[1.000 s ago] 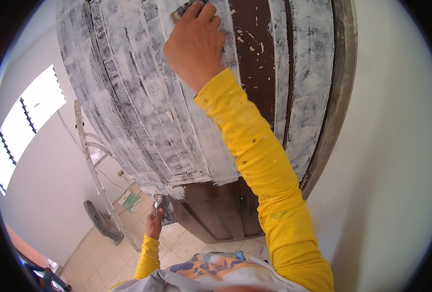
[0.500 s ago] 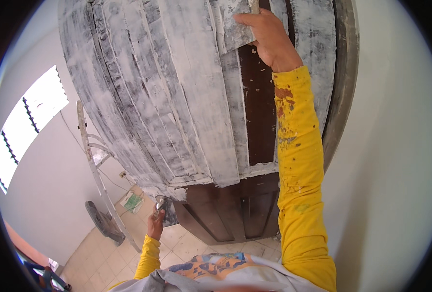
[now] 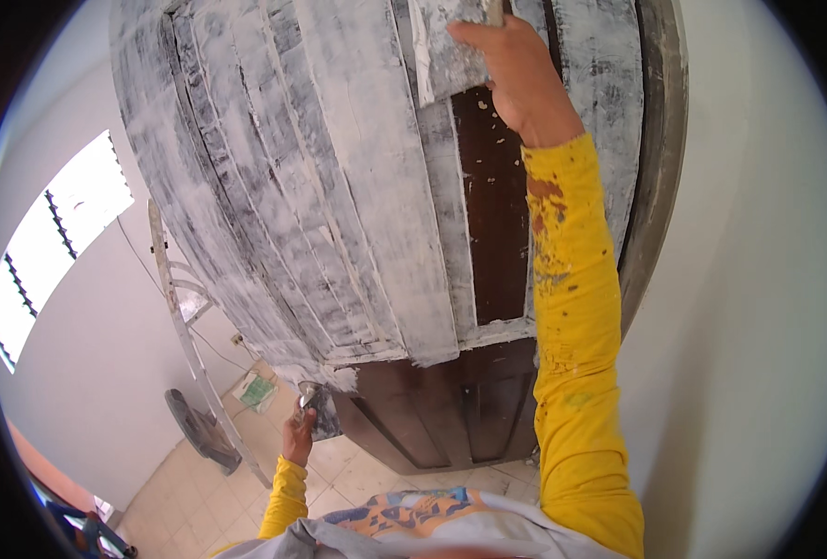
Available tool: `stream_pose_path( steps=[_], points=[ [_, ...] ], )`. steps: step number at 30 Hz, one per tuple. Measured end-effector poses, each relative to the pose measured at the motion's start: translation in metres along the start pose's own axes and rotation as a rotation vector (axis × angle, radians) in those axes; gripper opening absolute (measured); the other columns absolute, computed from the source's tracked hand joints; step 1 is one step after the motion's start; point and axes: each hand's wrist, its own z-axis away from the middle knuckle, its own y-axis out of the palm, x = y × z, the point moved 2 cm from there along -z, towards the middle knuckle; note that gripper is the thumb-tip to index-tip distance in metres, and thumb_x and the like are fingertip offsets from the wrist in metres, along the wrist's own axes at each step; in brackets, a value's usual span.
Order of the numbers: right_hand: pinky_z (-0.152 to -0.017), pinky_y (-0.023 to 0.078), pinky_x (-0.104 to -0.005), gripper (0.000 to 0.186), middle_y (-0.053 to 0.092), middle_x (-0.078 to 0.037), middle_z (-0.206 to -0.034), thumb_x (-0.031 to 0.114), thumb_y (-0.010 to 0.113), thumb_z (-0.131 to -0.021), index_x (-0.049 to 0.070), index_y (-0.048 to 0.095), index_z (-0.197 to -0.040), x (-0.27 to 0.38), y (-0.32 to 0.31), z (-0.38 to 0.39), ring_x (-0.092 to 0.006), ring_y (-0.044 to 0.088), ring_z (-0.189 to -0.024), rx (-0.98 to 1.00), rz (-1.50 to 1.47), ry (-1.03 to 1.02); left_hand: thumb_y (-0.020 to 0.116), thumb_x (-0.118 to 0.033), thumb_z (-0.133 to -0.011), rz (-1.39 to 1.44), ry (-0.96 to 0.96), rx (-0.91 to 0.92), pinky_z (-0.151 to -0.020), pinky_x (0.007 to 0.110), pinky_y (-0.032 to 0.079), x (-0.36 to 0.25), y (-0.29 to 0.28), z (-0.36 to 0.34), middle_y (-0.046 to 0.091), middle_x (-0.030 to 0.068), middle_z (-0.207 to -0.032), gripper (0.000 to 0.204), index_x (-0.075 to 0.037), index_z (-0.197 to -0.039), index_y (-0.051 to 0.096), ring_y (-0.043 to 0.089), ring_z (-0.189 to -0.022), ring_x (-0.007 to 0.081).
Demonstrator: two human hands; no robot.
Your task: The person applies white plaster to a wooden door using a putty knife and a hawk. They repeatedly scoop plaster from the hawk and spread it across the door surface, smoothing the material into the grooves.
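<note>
Door [image 3: 362, 121]: panelled, spread out beyond the right fingers and to both sides of them; upper part smeared white and grey.
Right hand [image 3: 525, 84]: fingers closed on a flat scraper [image 3: 458, 63], thumb laid against it; the far fingertips are hidden, so we cannot tell their exact wrap.
White paste [image 3: 423, 56]: a ridge along the scraper's left edge, past the thumb tip.
Brown strip [image 3: 494, 205]: below the right fingers, uncoated save for pale flecks; the scraper overlaps its upper end in our view, contact uncertain.
Left hand [image 3: 297, 438]: fingers curled tight round a smeared tool [image 3: 326, 421] with a dark plate, low beside the door's left edge.
Lower panels [image 3: 432, 419]: brown, right of the left fingers and well below the right ones.
Ladder [image 3: 188, 335]: left of the left fingers, a green-and-white packet [image 3: 255, 389] between.
Change: one second ago we had the right hand farther left, over whitened boards; half a second ago it was already here, and it has scarcely shifted since.
Bearing on the work: we judge that attention has passed from coated boards to the brown strip's margin, with paste at the ready.
</note>
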Motion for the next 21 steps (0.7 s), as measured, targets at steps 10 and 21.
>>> stream_pose_path(
  steps=[10, 21],
  points=[
    [-0.070, 0.050, -0.0406, 0.008, 0.059, -0.019, -0.072, 0.009, 0.062, -0.084, 0.004, 0.064, -0.079, -0.012, 0.037, -0.067, -0.0341, 0.063, -0.075, 0.116, 1.283, -1.130, 0.064, -0.040, -0.103, 0.046, -0.134, 0.064, -0.072, 0.022, 0.037, 0.004, -0.001, -0.008, 0.053, -0.0073, -0.092, 0.062, 0.002, -0.147, 0.050, 0.042, -0.081, 0.0061],
    [-0.066, 0.046, -0.0374, 0.020, 0.063, -0.008, -0.086, 0.015, 0.067, -0.089, -0.003, 0.068, -0.098, -0.011, -0.006, -0.067, -0.0190, 0.057, -0.073, 0.061, 0.207, -0.354, 0.064, -0.037, -0.103, 0.046, -0.076, 0.024, -0.072, 0.023, 0.036, -0.001, -0.001, -0.002, 0.052, -0.0078, -0.090, 0.060, 0.001, -0.147, 0.051, 0.041, -0.080, 0.0065]
  ],
)
